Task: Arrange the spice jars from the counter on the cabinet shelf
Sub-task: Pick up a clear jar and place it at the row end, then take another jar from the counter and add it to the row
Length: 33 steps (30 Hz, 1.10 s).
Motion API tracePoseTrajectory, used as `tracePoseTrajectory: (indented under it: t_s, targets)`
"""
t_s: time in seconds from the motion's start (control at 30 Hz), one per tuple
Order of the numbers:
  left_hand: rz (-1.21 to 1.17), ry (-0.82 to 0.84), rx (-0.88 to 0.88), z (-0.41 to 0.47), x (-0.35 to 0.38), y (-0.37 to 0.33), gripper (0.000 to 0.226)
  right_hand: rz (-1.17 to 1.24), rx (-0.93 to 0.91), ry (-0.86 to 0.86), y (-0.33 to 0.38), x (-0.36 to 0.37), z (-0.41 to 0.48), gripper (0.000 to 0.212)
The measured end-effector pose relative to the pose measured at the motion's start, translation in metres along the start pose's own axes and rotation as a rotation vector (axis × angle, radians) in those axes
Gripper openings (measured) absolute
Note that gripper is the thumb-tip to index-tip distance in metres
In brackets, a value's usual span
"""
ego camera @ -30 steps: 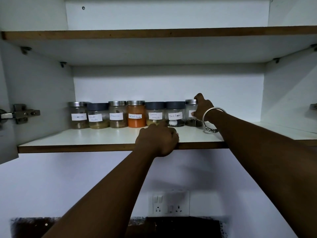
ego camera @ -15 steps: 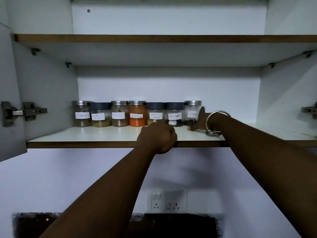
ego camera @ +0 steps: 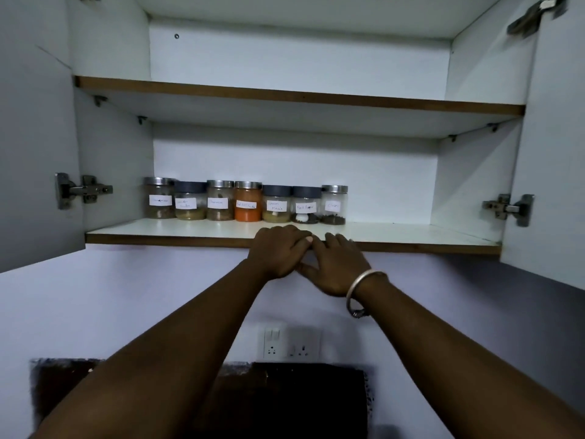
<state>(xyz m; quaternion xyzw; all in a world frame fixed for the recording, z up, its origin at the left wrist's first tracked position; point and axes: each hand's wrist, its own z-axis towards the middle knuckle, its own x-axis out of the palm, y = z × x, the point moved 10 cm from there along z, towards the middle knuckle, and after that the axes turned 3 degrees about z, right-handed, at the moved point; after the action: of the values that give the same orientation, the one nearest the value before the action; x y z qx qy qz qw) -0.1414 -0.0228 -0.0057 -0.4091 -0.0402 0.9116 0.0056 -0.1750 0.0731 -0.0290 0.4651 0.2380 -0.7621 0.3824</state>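
Beyond both hands, jar row [ego camera: 245,201] runs left-right; left hand [ego camera: 278,250] and right hand [ego camera: 337,266] rest empty, fingers loose, equally near

White lower cabinet shelf [ego camera: 126,231], brown front edge. Seven labelled spice jars [ego camera: 245,202] stand upright in one row at the back, touching side by side, left of centre. One jar [ego camera: 248,201] holds orange powder. Right part bare.

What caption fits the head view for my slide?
Seven jars lined up on the shelf; both hands rest empty at its front edge.
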Motion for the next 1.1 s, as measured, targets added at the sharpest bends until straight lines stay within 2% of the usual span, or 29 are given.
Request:
tracePoseTrajectory:
  t_s: [0.07,0.13,0.17,0.3,0.37,0.47,0.63,0.7,0.77,0.83,0.9,1.03,1.1]
  targets:
    - [-0.226,-0.097,0.046,-0.043,-0.007,-0.014,0.05,0.23,-0.087,-0.079,0.039,0.001,-0.034,0.077]
    - [-0.584,-0.157,-0.008,-0.101,-0.01,-0.014,0.052,0.508,-0.1,-0.096,0.076,0.016,-0.069,0.083]
    - [-0.692,-0.169,-0.047,-0.13,-0.008,-0.01,0.054,0.588,-0.106,-0.09,0.095,0.029,-0.088,0.09]
    - [-0.765,-0.14,-0.184,-0.265,0.009,0.011,0.048,0.809,-0.164,0.032,0.172,0.105,-0.172,0.097]
    - [-0.749,-0.115,-0.322,-0.328,0.031,0.04,0.039,0.87,-0.186,0.085,0.2,0.153,-0.203,0.095]
    - [-0.722,-0.069,-0.524,-0.398,0.056,0.08,0.028,0.889,-0.138,0.202,0.22,0.223,-0.224,0.091]
    - [-0.587,0.122,-0.936,-0.52,0.099,0.131,0.026,0.76,-0.102,0.423,0.265,0.348,-0.263,0.061]
    - [-0.536,0.169,-1.013,-0.549,0.101,0.135,0.027,0.597,-0.145,0.56,0.285,0.395,-0.279,0.069]
    - [-0.487,0.225,-1.054,-0.57,0.101,0.137,0.03,0.412,-0.185,0.756,0.296,0.442,-0.302,0.092]
    - [-0.477,0.285,-1.083,-0.586,0.1,0.138,0.032,0.359,-0.208,0.907,0.305,0.476,-0.325,0.108]
    - [-0.474,0.309,-1.086,-0.596,0.099,0.14,0.033,0.411,-0.188,0.919,0.308,0.49,-0.337,0.109]
    - [-0.515,0.363,-1.066,-0.606,0.113,0.137,0.027,0.449,-0.108,0.786,0.288,0.487,-0.344,0.099]
    - [-0.561,0.404,-1.034,-0.607,0.125,0.133,0.025,0.481,-0.086,0.811,0.276,0.483,-0.351,0.098]
